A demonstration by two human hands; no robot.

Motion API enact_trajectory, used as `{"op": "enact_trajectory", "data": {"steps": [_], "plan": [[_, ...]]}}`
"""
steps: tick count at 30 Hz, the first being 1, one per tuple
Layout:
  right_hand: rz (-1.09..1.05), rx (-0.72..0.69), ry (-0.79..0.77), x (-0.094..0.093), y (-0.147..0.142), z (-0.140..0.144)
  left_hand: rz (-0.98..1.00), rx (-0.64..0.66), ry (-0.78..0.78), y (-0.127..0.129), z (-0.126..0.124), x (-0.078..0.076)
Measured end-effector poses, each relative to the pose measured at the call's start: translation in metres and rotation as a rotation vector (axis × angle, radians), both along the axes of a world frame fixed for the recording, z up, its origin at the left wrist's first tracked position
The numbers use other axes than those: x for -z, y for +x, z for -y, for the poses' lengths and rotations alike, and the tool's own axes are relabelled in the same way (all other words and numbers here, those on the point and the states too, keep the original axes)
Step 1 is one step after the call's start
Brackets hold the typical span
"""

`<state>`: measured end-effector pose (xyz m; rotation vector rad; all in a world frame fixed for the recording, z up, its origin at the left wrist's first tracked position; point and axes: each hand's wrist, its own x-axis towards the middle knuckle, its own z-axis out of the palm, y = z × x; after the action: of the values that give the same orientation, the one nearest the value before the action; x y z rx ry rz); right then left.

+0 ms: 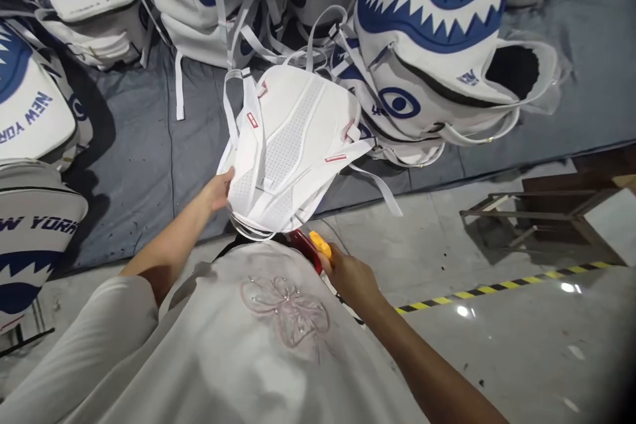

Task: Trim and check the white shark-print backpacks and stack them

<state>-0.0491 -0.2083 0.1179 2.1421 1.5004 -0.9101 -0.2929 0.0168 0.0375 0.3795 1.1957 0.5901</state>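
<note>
A white backpack [291, 146] lies back-panel up in front of me, its mesh padding and white straps with small red tags showing. My left hand [217, 189] grips its lower left edge. My right hand [350, 276] is closed around a red and yellow tool [313, 246] just below the backpack's bottom edge. A thin cord runs from the tool; its working end is hidden behind my white shirt.
Several white and blue shark-face backpacks [432, 20] are piled on a grey mat [139, 159] behind and to the left. A low metal frame [541, 218] stands at the right on the concrete floor. Yellow-black tape [501, 285] crosses the floor.
</note>
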Motion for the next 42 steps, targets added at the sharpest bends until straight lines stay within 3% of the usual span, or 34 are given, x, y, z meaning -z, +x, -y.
{"op": "enact_trajectory", "data": {"steps": [2, 5, 11, 17, 22, 25, 31, 35, 38, 42], "plan": [[0.026, 0.012, 0.06, 0.015, -0.022, -0.005, 0.182, 0.049, -0.082, 0.006, 0.003, 0.004], [0.059, 0.039, 0.155, 0.031, -0.04, -0.008, 0.321, 0.064, -0.069, 0.006, 0.004, 0.013], [0.266, 0.22, 0.201, 0.052, -0.039, 0.015, 0.423, 0.054, 0.026, -0.005, -0.003, 0.024], [0.263, 0.292, 0.277, 0.081, -0.038, -0.017, 0.489, 0.067, 0.044, 0.002, -0.001, 0.021], [0.214, 0.309, 0.331, 0.064, -0.04, -0.012, 0.486, 0.047, 0.066, -0.001, 0.001, 0.022], [0.174, 0.342, 0.282, 0.052, -0.046, 0.004, 0.464, 0.032, 0.1, 0.0, 0.003, 0.023], [0.14, 0.454, 0.231, 0.046, -0.047, 0.01, 0.395, 0.041, 0.142, 0.015, 0.01, 0.023], [0.058, 0.529, 0.212, 0.027, -0.048, 0.044, 0.392, 0.029, 0.15, 0.019, 0.016, 0.021], [-0.001, 0.591, 0.115, 0.013, -0.065, 0.082, 0.358, 0.031, 0.13, 0.022, 0.018, 0.02], [-0.055, 0.515, 0.009, 0.022, -0.09, 0.088, 0.353, 0.039, 0.112, 0.027, 0.017, 0.02]]}}
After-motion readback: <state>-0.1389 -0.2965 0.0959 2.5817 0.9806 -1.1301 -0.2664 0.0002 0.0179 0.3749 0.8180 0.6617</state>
